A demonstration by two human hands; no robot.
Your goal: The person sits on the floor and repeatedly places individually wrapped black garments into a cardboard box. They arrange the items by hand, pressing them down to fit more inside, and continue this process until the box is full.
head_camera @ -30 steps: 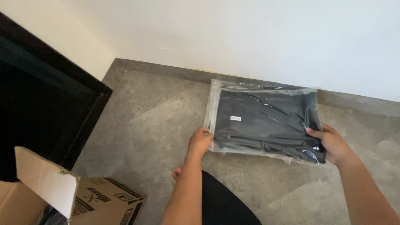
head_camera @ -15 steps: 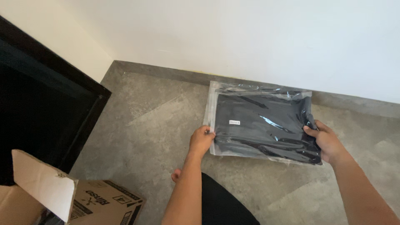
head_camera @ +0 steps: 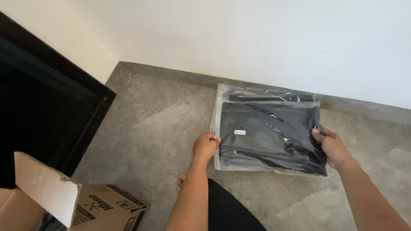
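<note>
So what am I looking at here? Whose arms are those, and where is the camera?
There is no machine here, only a person. The camera sits on their head and looks down, so the two bare arms are their own. On the grey floor, close to the white wall, lies a clear plastic bag with a folded black garment inside. The left hand grips the bag's left edge, the right hand its right edge. At the lower left stands an open cardboard box, and beside it a dark doorway.
</note>
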